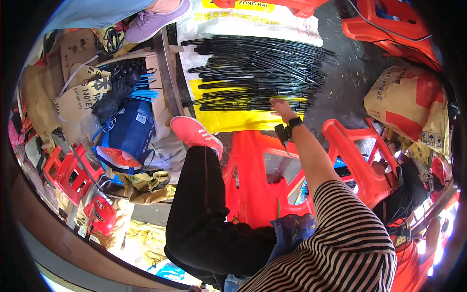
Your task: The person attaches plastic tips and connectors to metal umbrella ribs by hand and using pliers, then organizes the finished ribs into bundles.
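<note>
A wide heap of long, thin black rods [262, 63] lies across a white and yellow plastic sack, most of them running left to right and some crossing at an angle. My right hand [281, 108] reaches to the near side of this heap. Its fingers are closed at the nearest black rods; the exact grip is small and partly hidden. Around that wrist is a black band with a small dark device. Below the hand shows the bare yellow part of the sack [233, 121]. My left hand is not in view.
Red plastic stools [248, 180] stand close below the sack and to the right. A full paper sack [406, 100] sits at the right. On the left are cardboard, a blue bag [127, 136] and blue-tipped black pieces [141, 87]. Another person's purple shoe [155, 22] is at the top.
</note>
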Motion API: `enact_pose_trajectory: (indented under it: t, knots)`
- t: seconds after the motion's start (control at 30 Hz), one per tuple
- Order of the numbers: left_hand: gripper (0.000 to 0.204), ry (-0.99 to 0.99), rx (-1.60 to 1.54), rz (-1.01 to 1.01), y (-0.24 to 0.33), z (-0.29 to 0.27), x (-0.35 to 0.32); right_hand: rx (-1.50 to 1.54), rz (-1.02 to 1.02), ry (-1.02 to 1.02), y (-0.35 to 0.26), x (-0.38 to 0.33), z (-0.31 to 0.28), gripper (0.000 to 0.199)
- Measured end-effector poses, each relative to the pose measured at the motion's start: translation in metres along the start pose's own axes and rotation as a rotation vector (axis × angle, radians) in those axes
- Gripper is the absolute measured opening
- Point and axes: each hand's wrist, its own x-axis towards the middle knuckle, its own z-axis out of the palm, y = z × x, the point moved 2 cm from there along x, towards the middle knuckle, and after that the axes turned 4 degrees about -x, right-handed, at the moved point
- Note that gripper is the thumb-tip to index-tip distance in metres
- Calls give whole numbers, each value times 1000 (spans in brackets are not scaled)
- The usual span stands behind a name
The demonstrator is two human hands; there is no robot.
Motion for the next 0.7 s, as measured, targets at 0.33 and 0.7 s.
enact_pose_trajectory:
  t: [0.33, 0.7]
  knots:
    - [42, -122, 14, 19, -5, -16, 5, -755, -446, 3, -60, -208, -55, 27]
    - [61, -309, -1243, 51, -119, -28, 55, -563, -1126, -22, -233, -474, -9, 18]
